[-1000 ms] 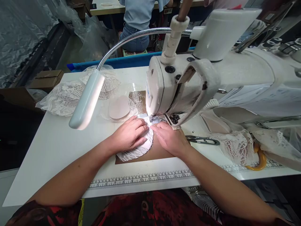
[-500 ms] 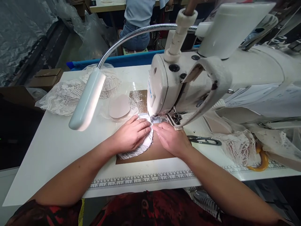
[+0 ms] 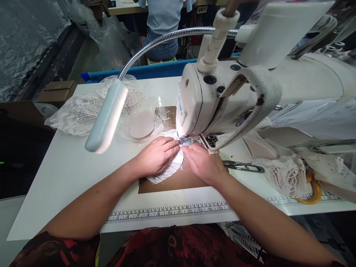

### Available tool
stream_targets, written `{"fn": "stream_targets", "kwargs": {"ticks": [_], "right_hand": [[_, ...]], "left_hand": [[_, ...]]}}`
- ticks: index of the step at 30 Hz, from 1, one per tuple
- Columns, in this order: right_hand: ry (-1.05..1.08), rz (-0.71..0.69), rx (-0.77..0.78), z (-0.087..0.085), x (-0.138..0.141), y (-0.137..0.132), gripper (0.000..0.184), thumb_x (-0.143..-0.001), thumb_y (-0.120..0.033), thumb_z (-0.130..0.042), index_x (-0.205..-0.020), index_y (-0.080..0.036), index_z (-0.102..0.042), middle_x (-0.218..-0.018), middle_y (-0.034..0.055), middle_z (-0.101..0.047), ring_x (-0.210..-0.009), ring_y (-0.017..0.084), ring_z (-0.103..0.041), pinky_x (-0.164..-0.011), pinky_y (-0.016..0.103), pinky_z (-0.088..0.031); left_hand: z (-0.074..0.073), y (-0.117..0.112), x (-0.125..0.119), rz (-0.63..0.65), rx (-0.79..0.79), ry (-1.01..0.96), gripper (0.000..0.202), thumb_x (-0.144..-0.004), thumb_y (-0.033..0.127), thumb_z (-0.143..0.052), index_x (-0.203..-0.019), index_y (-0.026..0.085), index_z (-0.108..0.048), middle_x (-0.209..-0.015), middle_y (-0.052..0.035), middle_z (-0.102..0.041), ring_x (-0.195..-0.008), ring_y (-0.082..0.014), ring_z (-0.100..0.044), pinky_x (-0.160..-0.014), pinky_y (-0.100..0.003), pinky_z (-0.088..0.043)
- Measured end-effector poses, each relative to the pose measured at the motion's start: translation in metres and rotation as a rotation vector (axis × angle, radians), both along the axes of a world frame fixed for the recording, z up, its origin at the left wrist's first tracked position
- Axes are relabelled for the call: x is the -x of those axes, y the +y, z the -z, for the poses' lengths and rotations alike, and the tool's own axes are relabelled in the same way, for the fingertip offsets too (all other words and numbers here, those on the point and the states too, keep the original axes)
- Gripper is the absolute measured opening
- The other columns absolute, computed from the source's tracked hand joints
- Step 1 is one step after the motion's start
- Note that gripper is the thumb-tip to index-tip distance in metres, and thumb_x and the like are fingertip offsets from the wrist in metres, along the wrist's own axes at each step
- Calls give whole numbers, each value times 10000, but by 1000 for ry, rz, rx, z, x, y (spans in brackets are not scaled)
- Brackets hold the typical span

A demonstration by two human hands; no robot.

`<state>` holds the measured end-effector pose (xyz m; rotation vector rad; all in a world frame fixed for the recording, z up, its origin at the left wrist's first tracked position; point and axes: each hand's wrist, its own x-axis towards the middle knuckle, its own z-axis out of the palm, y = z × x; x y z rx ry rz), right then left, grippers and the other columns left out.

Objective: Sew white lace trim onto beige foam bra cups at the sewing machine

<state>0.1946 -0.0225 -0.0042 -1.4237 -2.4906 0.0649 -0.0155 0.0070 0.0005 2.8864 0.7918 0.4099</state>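
A rounded white lace piece (image 3: 170, 170) lies under the needle area of a white sewing machine (image 3: 194, 100). My left hand (image 3: 158, 155) lies flat across it, fingers stretched toward the presser foot (image 3: 182, 141). On the other side, my right hand (image 3: 204, 161) has thumb and forefinger pinched at the lace piece's edge, close to the foot. The fingertips of both hands nearly meet there. The needle itself is too small to make out. Beneath the lace piece is a brown plate (image 3: 155, 187) set on the white table.
A lamp (image 3: 107, 116) hangs over the left side. Behind it lie lace fabric (image 3: 80, 111) and a beige oval pad (image 3: 141, 124). Thread snips (image 3: 243, 167), more lace (image 3: 286, 176) and a yellow-orange handle (image 3: 314, 191) are at right. A ruler strip (image 3: 169, 212) lines the front edge. Another person (image 3: 162, 29) sits beyond.
The lace piece has turned and shifted under my hands, with more of it now showing behind my left hand. My left fingers lie closer together. The whole view has shifted slightly.
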Motion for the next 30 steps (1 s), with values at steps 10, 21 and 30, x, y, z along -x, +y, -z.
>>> {"fn": "stream_targets", "kwargs": {"ticks": [10,21,30], "right_hand": [[84,-50,92,3,-5,4,353,-891,-191,-400,-1115,-230,-670,-831,64,-651,-756,177,-559,-664,286,-438],[79,-28,73,5,-4,2,385,-892,-200,-417,-1214,-253,-620,-937,68,-664,-832,187,-581,-719,295,-472],[127,-47,57,4,-8,2,357,-891,-198,-419,-1161,-258,-645,-995,61,-670,-846,188,-590,-727,291,-470]], "left_hand": [[-5,4,2,-48,26,75,401,-917,185,-402,-1295,105,-512,-1328,-136,-534,-1173,-301,-471,-993,-486,-383],[-1,6,7,-143,-15,69,397,-916,189,-411,-1294,123,-511,-1311,-154,-541,-1184,-326,-462,-975,-529,-361],[-9,-3,9,-28,58,1,357,-905,347,-483,-1189,152,-577,-1268,-160,-543,-1162,-301,-476,-974,-476,-384]]}}
